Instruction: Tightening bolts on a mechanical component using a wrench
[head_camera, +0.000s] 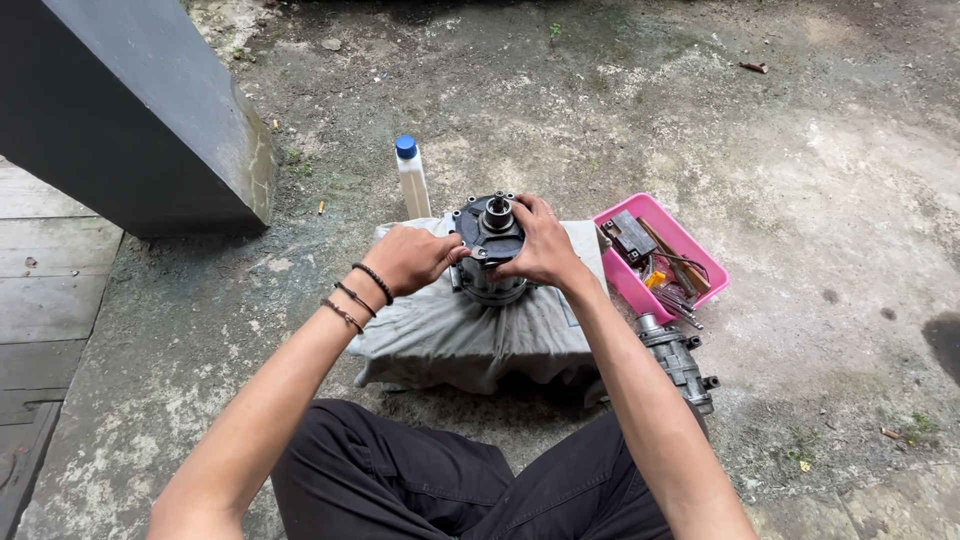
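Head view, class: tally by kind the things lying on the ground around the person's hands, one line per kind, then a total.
Bottle: 1
Grey cloth: 1
Pink tray: 1
Metal machine units: 2 (black-topped one under both hands, other beside the cloth)
Total: 5

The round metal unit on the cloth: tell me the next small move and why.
Probably lift the dark end plate straight up. The left hand and right hand already grip its opposite edges, it sits on top of the unit, and the shaft stands upright through its middle.
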